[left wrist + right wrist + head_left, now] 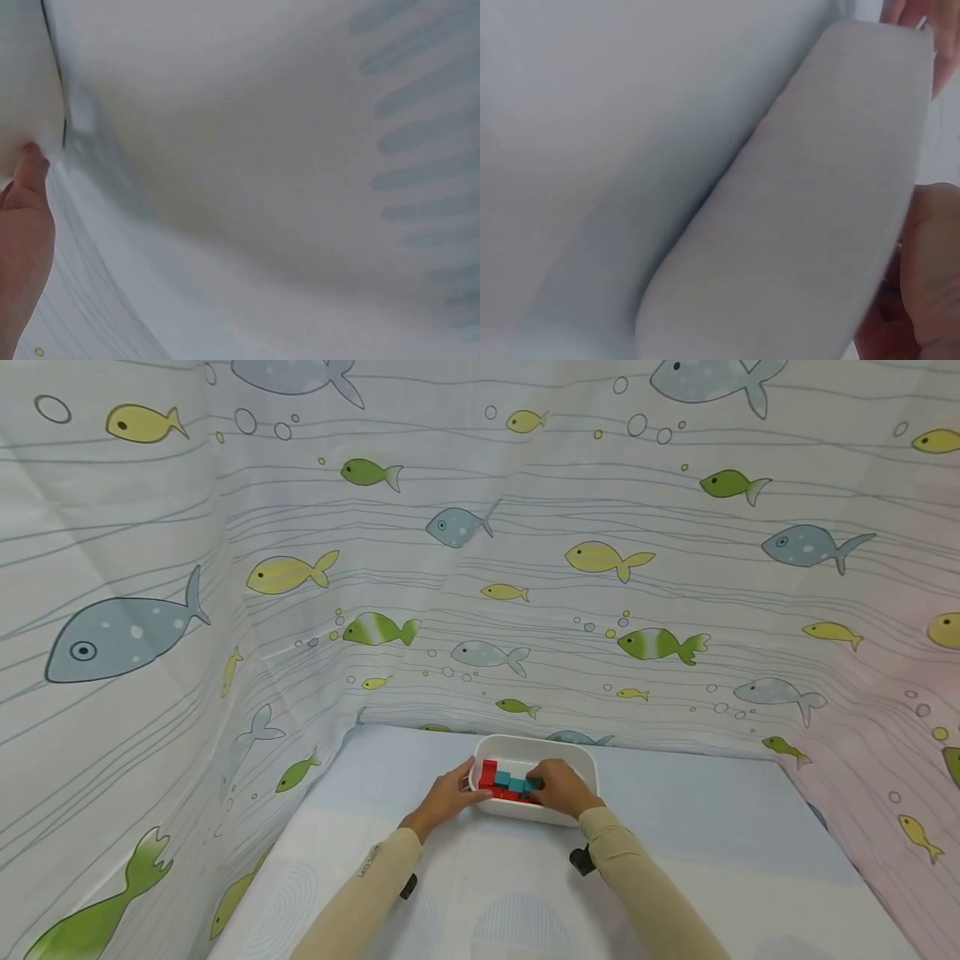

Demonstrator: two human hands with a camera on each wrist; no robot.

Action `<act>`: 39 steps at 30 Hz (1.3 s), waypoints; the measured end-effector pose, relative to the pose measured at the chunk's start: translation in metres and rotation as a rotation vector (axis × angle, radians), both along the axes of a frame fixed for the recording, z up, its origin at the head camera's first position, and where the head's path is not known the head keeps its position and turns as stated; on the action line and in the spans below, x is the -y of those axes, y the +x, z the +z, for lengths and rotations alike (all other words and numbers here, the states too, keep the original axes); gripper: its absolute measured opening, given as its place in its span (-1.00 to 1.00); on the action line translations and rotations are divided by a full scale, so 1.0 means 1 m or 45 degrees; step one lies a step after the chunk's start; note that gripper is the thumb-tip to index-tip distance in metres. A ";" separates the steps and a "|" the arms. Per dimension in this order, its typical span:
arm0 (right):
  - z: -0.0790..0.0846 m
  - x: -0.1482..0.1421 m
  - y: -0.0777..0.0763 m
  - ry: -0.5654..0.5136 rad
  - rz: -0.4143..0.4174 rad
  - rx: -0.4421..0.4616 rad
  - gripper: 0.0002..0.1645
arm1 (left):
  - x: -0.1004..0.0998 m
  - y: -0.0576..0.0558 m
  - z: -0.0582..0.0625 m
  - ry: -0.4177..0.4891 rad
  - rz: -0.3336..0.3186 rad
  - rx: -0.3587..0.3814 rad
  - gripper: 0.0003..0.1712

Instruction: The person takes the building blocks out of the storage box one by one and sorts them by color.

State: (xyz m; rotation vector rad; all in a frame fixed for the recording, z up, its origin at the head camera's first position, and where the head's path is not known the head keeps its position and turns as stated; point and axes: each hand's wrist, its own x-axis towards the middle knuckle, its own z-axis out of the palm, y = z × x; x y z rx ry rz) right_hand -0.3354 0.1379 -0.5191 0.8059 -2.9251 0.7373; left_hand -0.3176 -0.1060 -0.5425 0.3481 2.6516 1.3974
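Observation:
A white plastic bin [517, 811] stands on the table with red blocks [488, 772] and teal blocks [503, 778] along its left and front inside. My left hand [447, 795] grips the bin's left end, thumb over the front left rim and fingers along the outer left side. Reaching in over the right part, my right hand [564, 787] pinches a teal block [532, 785] at the right end of the blocks; its fingertips are partly hidden. In the right wrist view, the bin's outer wall [780, 202] covers most of that hand's work.
A pale patterned cloth [675, 843] covers the table. Fish-print sheets [555, 635] hang behind and at both sides, close to the table's back edge. Black wrist devices [582, 860] sit below the forearms.

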 end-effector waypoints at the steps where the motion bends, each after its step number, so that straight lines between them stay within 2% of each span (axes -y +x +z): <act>1: 0.002 0.000 0.000 -0.003 0.007 -0.015 -0.61 | 0.000 0.000 0.000 -0.002 -0.001 -0.003 0.02; 9: 0.020 0.004 0.012 -0.040 0.047 -0.153 -0.60 | 0.000 0.000 0.001 0.005 -0.009 -0.004 0.03; 15: 0.037 0.013 0.031 -0.118 0.110 -0.187 -0.56 | 0.000 0.002 0.002 0.016 -0.023 -0.026 0.01; 19: 0.040 0.022 0.047 -0.130 0.132 -0.188 -0.56 | 0.001 0.004 0.004 0.040 -0.043 -0.048 0.00; 26: 0.027 0.040 0.071 -0.137 0.190 -0.232 -0.60 | 0.001 0.002 0.001 0.037 -0.063 -0.078 0.01; 32: 0.010 0.052 0.085 -0.115 0.212 -0.132 -0.58 | 0.001 0.001 0.001 0.021 -0.056 -0.063 0.00; 39: -0.007 0.055 0.089 -0.097 0.232 -0.069 -0.58 | 0.000 0.003 0.001 0.007 -0.031 -0.052 -0.01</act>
